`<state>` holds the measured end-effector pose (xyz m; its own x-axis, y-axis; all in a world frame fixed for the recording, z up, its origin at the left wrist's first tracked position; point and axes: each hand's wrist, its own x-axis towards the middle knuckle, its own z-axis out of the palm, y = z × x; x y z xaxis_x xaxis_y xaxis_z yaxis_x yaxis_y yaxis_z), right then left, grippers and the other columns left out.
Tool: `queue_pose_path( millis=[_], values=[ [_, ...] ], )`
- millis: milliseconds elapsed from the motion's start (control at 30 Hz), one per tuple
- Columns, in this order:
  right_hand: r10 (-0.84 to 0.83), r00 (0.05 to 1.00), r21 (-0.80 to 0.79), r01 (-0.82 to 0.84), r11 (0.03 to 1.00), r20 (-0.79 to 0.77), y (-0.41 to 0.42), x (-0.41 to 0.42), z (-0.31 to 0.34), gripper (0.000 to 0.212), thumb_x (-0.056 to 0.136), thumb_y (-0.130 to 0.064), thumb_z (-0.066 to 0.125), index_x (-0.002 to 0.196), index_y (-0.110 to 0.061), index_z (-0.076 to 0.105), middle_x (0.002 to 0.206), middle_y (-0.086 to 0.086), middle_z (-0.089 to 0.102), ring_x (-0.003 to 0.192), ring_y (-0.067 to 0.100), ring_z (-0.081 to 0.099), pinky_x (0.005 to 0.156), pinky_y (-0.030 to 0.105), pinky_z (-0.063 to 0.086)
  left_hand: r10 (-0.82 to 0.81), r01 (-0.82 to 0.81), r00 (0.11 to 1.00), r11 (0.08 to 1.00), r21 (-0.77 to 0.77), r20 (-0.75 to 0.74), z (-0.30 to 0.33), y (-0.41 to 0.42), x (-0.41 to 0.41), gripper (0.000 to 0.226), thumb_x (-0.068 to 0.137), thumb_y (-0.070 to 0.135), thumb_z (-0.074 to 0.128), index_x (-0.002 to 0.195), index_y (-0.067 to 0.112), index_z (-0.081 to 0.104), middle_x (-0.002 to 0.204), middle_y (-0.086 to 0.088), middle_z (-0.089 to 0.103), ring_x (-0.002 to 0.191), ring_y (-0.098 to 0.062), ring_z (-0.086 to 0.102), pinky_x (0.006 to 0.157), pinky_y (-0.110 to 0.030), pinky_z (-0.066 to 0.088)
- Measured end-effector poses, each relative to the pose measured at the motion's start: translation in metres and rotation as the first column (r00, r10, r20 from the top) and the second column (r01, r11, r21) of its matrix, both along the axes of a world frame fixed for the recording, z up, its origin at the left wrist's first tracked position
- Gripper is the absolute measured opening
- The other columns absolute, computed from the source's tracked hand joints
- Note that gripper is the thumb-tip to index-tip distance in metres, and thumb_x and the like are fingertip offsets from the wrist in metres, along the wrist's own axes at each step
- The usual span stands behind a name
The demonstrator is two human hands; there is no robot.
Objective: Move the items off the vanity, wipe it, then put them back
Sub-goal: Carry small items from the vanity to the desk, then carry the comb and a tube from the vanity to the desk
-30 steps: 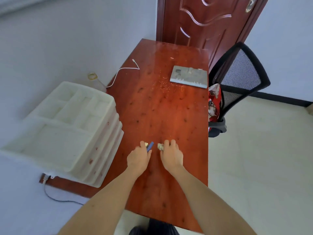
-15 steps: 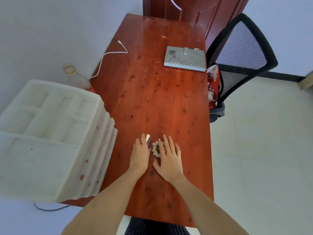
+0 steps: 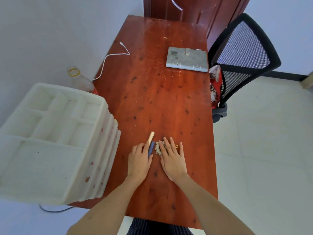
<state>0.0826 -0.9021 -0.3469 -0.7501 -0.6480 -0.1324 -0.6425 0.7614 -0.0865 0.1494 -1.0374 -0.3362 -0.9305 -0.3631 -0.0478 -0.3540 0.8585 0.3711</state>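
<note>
A reddish wooden vanity top (image 3: 162, 102) runs away from me. My left hand (image 3: 139, 160) rests on it near the front, fingers lying on a thin beige stick (image 3: 151, 137) and a small blue cylinder (image 3: 151, 148). My right hand (image 3: 172, 158) lies flat, fingers spread, over a cluster of pale beads (image 3: 157, 148) with a small gold ring (image 3: 176, 146) at its right. Neither hand is closed around anything. A silver notebook (image 3: 186, 59) lies at the far right. A white cable (image 3: 111, 55) trails off the left edge.
A stack of white foam trays (image 3: 50, 141) sits on the near left of the vanity. A clear bottle (image 3: 79, 78) stands behind the trays. A black mesh chair (image 3: 240, 56) with red cloth (image 3: 216, 82) stands right of the vanity. A dark wooden door (image 3: 194, 9) is beyond.
Both hands went from pinching the small items to lying flat. The stick, blue cylinder and beads now rest on the wood. The camera tilted down and closer.
</note>
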Motion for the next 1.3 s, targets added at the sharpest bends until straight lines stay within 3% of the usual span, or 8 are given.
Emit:
queue_pose_path(
  millis=[200,300,467,633,800,1033,1167,1300],
  values=[
    [-0.010,1.000,-0.032,0.010,0.999,-0.017,0.002,0.001,0.003,0.055,0.092,-0.037,0.026,0.141,-0.017,0.039,0.146,0.007,0.040,0.135,0.032,0.034,0.106,0.056,0.029,0.037,-0.038,0.999,0.998,0.054,0.022,0.010,0.009,-0.011,0.053,0.090,0.035,0.055,0.136,0.014,0.039,0.111,-0.007,0.053,0.100,-0.021,0.048,0.072,-0.029,0.048],
    [0.002,1.000,-0.062,-0.003,0.998,-0.021,0.006,0.001,0.005,0.058,0.089,-0.038,0.031,0.143,-0.018,0.033,0.149,0.007,0.036,0.137,0.034,0.030,0.108,0.054,0.029,0.024,-0.024,1.000,0.999,0.021,-0.011,0.012,0.010,-0.012,0.046,0.092,0.030,0.053,0.132,0.009,0.044,0.108,-0.010,0.058,0.095,-0.024,0.054,0.069,-0.032,0.048],
    [-0.032,0.999,-0.097,0.029,0.995,-0.029,0.014,-0.002,0.013,0.063,0.084,-0.041,0.036,0.142,-0.015,0.033,0.148,0.011,0.036,0.136,0.039,0.028,0.109,0.052,0.030,0.012,-0.011,0.998,1.000,0.012,-0.062,0.017,0.005,-0.014,0.045,0.092,0.023,0.050,0.134,0.007,0.043,0.119,-0.010,0.056,0.105,-0.024,0.053,0.081,-0.031,0.046],
    [-0.088,0.993,-0.129,0.078,0.989,-0.075,0.017,-0.011,0.027,0.064,0.085,-0.045,0.034,0.139,-0.012,0.040,0.146,0.016,0.038,0.135,0.040,0.030,0.109,0.051,0.029,-0.252,0.211,0.962,0.928,-0.308,-0.102,0.026,-0.009,-0.021,0.060,0.078,0.032,0.069,0.129,0.005,0.052,0.127,-0.012,0.057,0.118,-0.029,0.053,0.098,-0.047,0.043],
    [-0.079,0.980,-0.110,0.060,0.992,-0.182,0.016,-0.028,0.049,0.064,0.087,-0.050,0.031,0.143,-0.019,0.034,0.149,0.016,0.031,0.138,0.041,0.023,0.111,0.052,0.018,-0.370,0.297,0.928,0.811,-0.504,-0.048,0.049,-0.019,-0.031,0.064,0.085,0.041,0.056,0.137,0.007,0.041,0.142,-0.012,0.043,0.133,-0.028,0.037,0.108,-0.049,0.029],
    [-0.097,0.957,-0.167,0.052,0.985,-0.273,0.015,-0.048,0.094,0.063,0.087,-0.052,0.028,0.141,-0.021,0.038,0.148,0.016,0.034,0.137,0.042,0.025,0.109,0.053,0.019,-0.283,0.198,0.955,0.834,-0.515,-0.093,0.090,-0.012,-0.038,0.068,0.079,0.039,0.063,0.137,0.010,0.043,0.140,-0.012,0.045,0.130,-0.030,0.040,0.105,-0.050,0.030],
    [-0.058,0.947,-0.221,-0.014,0.975,-0.316,0.012,-0.056,0.127,0.064,0.085,-0.051,0.031,0.140,-0.020,0.040,0.147,0.016,0.036,0.136,0.042,0.026,0.109,0.053,0.020,-0.165,0.063,0.971,0.874,-0.482,-0.173,0.123,-0.001,-0.035,0.067,0.073,0.040,0.070,0.132,0.012,0.050,0.135,-0.013,0.051,0.125,-0.032,0.047,0.101,-0.052,0.035],
    [0.050,0.921,-0.263,-0.161,0.951,-0.386,0.006,-0.063,0.162,0.065,0.085,-0.050,0.036,0.142,-0.020,0.036,0.148,0.016,0.033,0.137,0.044,0.022,0.111,0.052,0.020,-0.064,-0.090,0.959,0.854,-0.512,-0.275,0.161,0.007,-0.021,0.068,0.072,0.037,0.070,0.132,0.014,0.049,0.134,-0.014,0.052,0.123,-0.032,0.048,0.100,-0.053,0.035]
  ],
)
